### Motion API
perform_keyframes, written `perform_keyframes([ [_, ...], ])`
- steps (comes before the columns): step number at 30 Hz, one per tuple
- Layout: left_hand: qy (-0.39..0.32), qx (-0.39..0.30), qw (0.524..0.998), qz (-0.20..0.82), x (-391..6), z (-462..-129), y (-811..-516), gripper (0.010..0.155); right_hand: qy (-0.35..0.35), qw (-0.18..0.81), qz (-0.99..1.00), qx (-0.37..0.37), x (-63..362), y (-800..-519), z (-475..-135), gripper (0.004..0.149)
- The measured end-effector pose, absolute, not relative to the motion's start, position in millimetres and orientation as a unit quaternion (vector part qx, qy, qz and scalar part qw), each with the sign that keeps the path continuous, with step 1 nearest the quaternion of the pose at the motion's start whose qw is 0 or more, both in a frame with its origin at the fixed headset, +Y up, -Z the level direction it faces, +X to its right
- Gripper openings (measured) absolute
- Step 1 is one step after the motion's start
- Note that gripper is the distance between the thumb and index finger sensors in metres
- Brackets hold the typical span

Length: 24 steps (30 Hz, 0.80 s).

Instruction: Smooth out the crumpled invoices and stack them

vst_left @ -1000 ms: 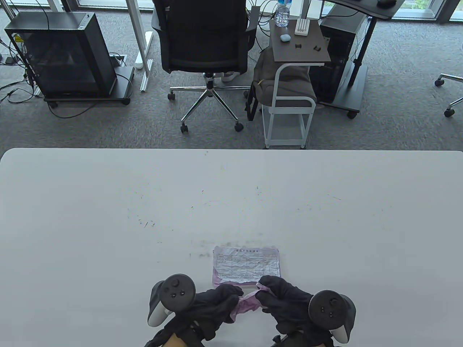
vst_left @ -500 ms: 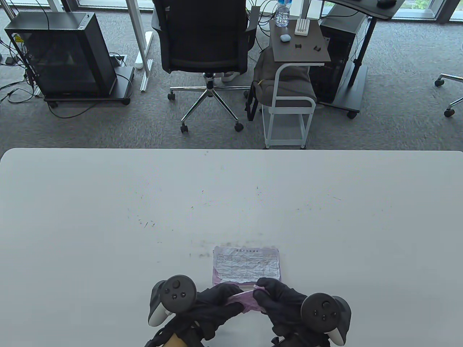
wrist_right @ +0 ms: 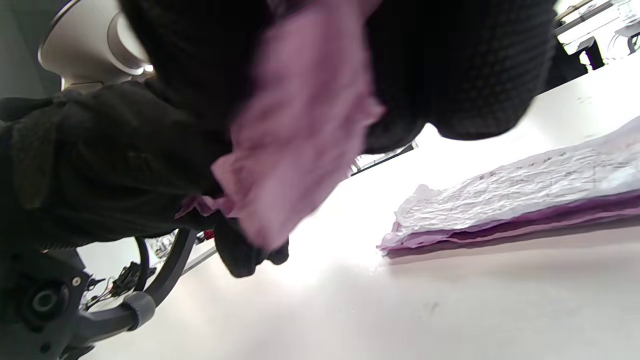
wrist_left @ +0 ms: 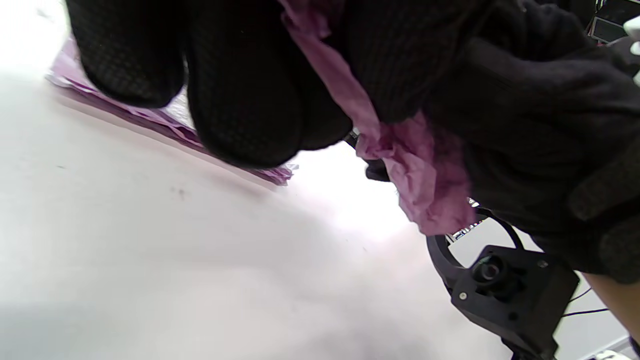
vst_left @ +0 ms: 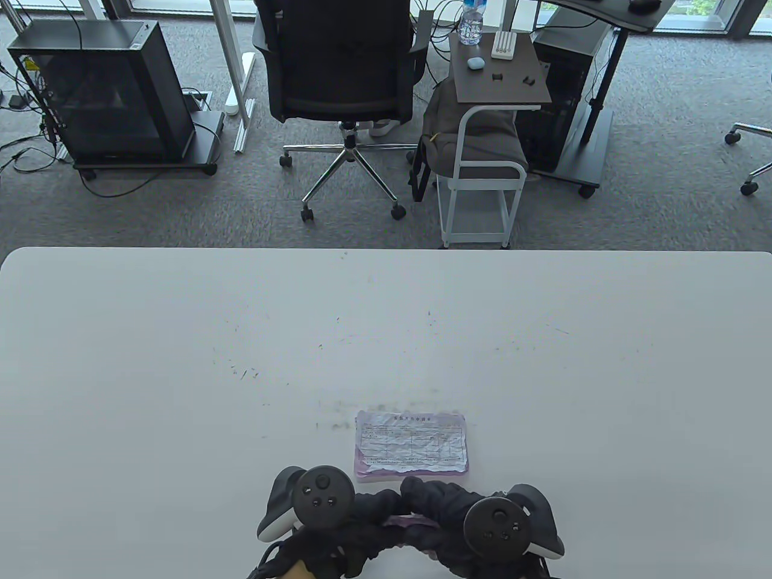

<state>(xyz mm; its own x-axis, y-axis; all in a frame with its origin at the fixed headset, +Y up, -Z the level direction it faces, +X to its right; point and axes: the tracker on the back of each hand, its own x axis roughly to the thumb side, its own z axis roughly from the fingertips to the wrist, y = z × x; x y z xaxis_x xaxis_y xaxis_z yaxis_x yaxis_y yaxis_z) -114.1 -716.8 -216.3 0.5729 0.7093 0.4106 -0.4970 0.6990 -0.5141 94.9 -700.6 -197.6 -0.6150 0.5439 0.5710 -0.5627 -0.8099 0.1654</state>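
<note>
A crumpled pink invoice is held between both gloved hands just above the table's near edge. My left hand grips its left part and my right hand grips its right part. The pink paper shows in the left wrist view and hangs blurred between the fingers in the right wrist view. A stack of flattened invoices, white sheet on top of pink ones, lies just beyond the hands; it also shows in the right wrist view and the left wrist view.
The white table stretches wide to the left, right and far side. Beyond its far edge stand an office chair, a small white cart and a black computer case on the floor.
Both hands have drawn closer together and nearer the table's front edge, closing over the pink invoice so that most of it is now hidden beneath them. The stack has not moved.
</note>
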Motion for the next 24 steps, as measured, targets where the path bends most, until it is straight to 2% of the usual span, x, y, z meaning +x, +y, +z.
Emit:
perform_keyframes([
  [2, -0.282, -0.171, 0.871, 0.363, -120.4, -218.4, -718.4, 0.057, -0.030, 0.322, 0.901, 0.290, 100.1, -699.4, -199.2, 0.042],
  [8, -0.248, -0.143, 0.859, 0.425, -131.8, -223.5, -719.7, 0.064, -0.016, 0.431, 0.882, 0.188, 126.0, -704.3, -206.8, 0.041],
  [11, -0.242, -0.142, 0.851, 0.444, -133.6, -224.4, -720.4, 0.064, -0.012, 0.456, 0.875, 0.162, 133.6, -705.6, -209.3, 0.041],
  [22, -0.217, -0.195, 0.885, 0.363, -134.9, -228.2, -730.3, 0.052, -0.030, 0.389, 0.914, 0.111, 144.8, -705.9, -212.7, 0.040],
  [23, -0.220, -0.197, 0.886, 0.356, -136.8, -228.7, -730.8, 0.060, -0.031, 0.387, 0.915, 0.111, 146.2, -705.8, -213.0, 0.040],
  [24, -0.229, -0.195, 0.880, 0.368, -140.0, -229.5, -730.7, 0.074, -0.032, 0.388, 0.915, 0.110, 147.6, -705.9, -213.1, 0.040],
])
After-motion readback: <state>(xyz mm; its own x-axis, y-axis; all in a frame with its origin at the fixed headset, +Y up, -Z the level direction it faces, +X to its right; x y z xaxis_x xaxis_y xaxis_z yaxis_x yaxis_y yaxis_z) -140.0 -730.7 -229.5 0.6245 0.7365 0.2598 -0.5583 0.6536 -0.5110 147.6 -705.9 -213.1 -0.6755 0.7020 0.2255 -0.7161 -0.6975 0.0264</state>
